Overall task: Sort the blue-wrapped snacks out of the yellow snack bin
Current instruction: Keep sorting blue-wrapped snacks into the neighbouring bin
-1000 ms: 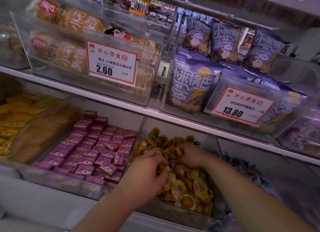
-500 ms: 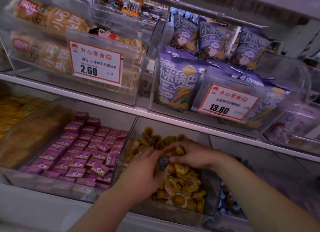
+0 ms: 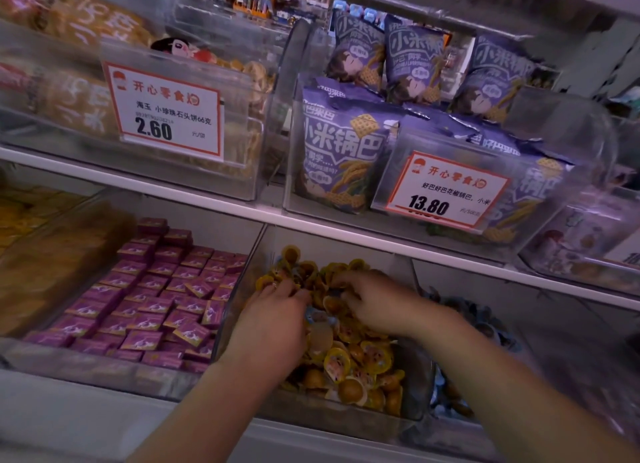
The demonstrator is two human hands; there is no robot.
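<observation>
A clear bin (image 3: 412, 386) on the lower shelf holds a pile of round yellow-wrapped snacks (image 3: 349, 358). Both my hands are down in it. My left hand (image 3: 273, 320) lies on the left side of the pile with its fingers bent into the snacks. A blue-wrapped snack (image 3: 320, 316) shows right at its thumb edge, touching it; whether it is gripped is hidden. My right hand (image 3: 377, 300) sits over the back of the pile, fingers curled down among the yellow pieces, fingertips hidden.
Left of the bin is a clear bin of purple square packets (image 3: 156, 300). To the right, a bin of blue-wrapped snacks (image 3: 481, 320) shows behind my right forearm. The shelf edge (image 3: 346, 234) above carries bins with purple bags and two price tags.
The camera has shifted slightly. Both hands have stayed in the yellow pile and moved a little toward its back; the blue snack now sits against my left hand.
</observation>
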